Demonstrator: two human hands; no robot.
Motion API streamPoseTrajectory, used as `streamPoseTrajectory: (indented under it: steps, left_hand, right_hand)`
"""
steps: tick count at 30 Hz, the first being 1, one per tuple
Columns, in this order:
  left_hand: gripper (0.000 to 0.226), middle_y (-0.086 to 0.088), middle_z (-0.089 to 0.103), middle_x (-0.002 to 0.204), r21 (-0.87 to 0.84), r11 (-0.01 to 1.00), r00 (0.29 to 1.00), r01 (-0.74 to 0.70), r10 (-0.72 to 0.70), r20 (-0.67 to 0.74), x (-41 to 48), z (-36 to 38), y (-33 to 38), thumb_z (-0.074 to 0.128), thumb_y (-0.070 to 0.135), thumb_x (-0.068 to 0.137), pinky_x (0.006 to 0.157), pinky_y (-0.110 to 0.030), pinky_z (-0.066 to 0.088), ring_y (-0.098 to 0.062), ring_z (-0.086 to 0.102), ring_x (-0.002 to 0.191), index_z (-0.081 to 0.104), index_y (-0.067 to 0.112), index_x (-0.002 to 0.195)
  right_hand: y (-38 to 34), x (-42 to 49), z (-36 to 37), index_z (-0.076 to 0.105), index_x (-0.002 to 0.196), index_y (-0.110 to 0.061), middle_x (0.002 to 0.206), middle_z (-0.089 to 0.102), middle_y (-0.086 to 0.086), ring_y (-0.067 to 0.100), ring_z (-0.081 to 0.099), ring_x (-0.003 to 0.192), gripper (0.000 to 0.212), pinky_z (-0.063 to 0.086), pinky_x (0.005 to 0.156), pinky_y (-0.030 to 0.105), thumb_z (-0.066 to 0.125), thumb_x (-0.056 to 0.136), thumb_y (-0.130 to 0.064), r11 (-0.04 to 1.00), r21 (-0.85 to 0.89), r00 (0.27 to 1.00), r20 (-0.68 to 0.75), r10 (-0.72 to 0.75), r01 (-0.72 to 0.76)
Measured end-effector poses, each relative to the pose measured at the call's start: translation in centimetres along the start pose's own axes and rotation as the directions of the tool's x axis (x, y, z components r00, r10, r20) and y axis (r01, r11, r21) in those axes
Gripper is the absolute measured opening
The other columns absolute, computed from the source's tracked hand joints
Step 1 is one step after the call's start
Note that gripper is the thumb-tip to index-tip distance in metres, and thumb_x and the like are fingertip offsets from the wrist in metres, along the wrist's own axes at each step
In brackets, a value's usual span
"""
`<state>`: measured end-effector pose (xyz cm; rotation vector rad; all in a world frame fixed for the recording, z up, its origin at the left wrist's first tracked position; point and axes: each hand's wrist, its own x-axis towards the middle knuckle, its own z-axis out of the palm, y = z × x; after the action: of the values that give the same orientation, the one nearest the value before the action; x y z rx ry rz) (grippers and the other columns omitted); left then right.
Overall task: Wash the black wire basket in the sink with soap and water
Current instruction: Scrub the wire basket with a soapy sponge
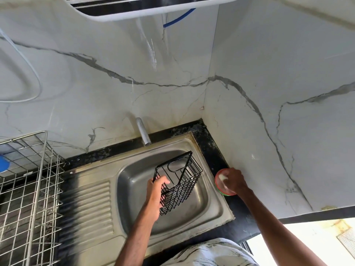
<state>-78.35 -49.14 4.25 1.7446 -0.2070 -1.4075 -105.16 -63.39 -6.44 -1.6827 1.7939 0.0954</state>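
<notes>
Shirt: grey-and-white patterned cloth (211, 252), at the near edge.
Left hand (155, 191): fingers curled round the black wire basket (180, 181), tilted over the shiny steel sink (134, 189), likely so drips fall in.
Right hand (235, 181): pinching a white scrub pad (221, 177) in the round red soap tub (222, 187) on the black bench (207, 143), likely getting soap.

Your basket (180, 181) is black, your sink (134, 179) dull grey. The pad (222, 177) is white, its tub (218, 186) red-rimmed over green.
</notes>
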Motion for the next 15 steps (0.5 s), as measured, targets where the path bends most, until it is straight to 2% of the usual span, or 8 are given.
streamPoseTrajectory:
  steps: [2, 5, 7, 10, 12, 13, 15]
  left_hand:
    - [0.088, -0.010, 0.054, 0.128, -0.001, 1.000, 1.000, 0.005, -0.005, -0.007, 0.3, 0.0, -0.1, 0.072, 0.050, 0.039, 0.102, -0.052, 0.046, -0.031, 0.053, 0.119, 0.049, 0.023, 0.119]
    - [0.082, -0.007, 0.054, 0.124, -0.008, 1.000, 1.000, 0.006, -0.006, -0.006, 0.4, 0.2, 0.0, 0.072, 0.045, 0.046, 0.100, -0.051, 0.047, -0.030, 0.054, 0.117, 0.048, 0.022, 0.121]
    - [0.075, -0.003, 0.050, 0.121, -0.014, 1.000, 1.000, 0.006, -0.006, -0.001, 0.3, 0.3, 0.1, 0.072, 0.040, 0.055, 0.094, -0.048, 0.045, -0.028, 0.051, 0.116, 0.047, 0.022, 0.123]
    - [0.068, -0.005, 0.050, 0.128, -0.028, 1.000, 1.000, 0.004, -0.004, 0.007, 0.3, 0.4, 0.0, 0.073, 0.039, 0.063, 0.092, -0.046, 0.046, -0.027, 0.053, 0.112, 0.048, 0.021, 0.124]
    - [0.080, -0.007, 0.053, 0.129, -0.037, 0.999, 1.000, 0.016, -0.015, 0.022, 0.3, 0.4, -0.1, 0.074, 0.044, 0.050, 0.098, -0.053, 0.046, -0.029, 0.054, 0.115, 0.049, 0.021, 0.123]
    - [0.082, -0.006, 0.053, 0.129, -0.041, 0.999, 1.000, 0.013, -0.012, 0.026, 0.2, 0.5, -0.1, 0.073, 0.043, 0.047, 0.099, -0.053, 0.046, -0.029, 0.053, 0.116, 0.049, 0.021, 0.122]
    - [0.081, -0.005, 0.052, 0.129, -0.047, 0.999, 1.000, 0.009, -0.008, 0.030, 0.1, 0.5, -0.1, 0.072, 0.040, 0.048, 0.097, -0.052, 0.045, -0.029, 0.051, 0.118, 0.050, 0.021, 0.123]
  right_hand:
    - [0.5, 0.4, -0.4, 0.066, 0.130, -0.014, 0.134, 0.063, 0.011, 0.029, 0.060, 0.120, 0.057, 0.043, 0.093, 0.024, 0.065, 0.076, -0.034, 0.996, 0.087, 1.000, -0.015, 0.014, -0.013]
    - [0.6, -0.2, -1.0, 0.074, 0.117, -0.011, 0.121, 0.071, 0.012, 0.031, 0.065, 0.113, 0.038, 0.044, 0.090, 0.024, 0.074, 0.080, -0.015, 0.988, 0.154, 0.996, -0.087, -0.003, 0.016]
    - [0.7, -0.6, -1.4, 0.077, 0.110, -0.009, 0.111, 0.074, 0.011, 0.030, 0.068, 0.106, 0.031, 0.045, 0.083, 0.024, 0.077, 0.079, -0.013, 0.966, 0.260, 0.992, -0.125, 0.031, 0.003]
    - [0.6, -1.3, -1.7, 0.080, 0.095, -0.014, 0.094, 0.075, 0.007, 0.028, 0.069, 0.096, 0.023, 0.054, 0.074, 0.030, 0.079, 0.071, -0.012, 0.842, 0.535, 0.987, -0.086, 0.133, -0.067]
    - [0.5, -1.6, -2.0, 0.076, 0.091, -0.011, 0.094, 0.072, 0.009, 0.026, 0.068, 0.094, 0.013, 0.058, 0.071, 0.033, 0.078, 0.079, -0.007, 0.722, 0.672, 0.981, 0.039, 0.190, -0.166]
    - [0.6, -1.5, -1.9, 0.075, 0.095, -0.006, 0.099, 0.072, 0.013, 0.028, 0.068, 0.097, 0.017, 0.061, 0.071, 0.036, 0.080, 0.079, -0.009, 0.664, 0.720, 0.975, 0.085, 0.204, -0.201]
    - [1.2, -1.3, -1.5, 0.075, 0.100, -0.002, 0.102, 0.073, 0.017, 0.032, 0.069, 0.100, 0.036, 0.063, 0.075, 0.042, 0.087, 0.071, -0.020, 0.673, 0.711, 0.973, 0.076, 0.216, -0.205]
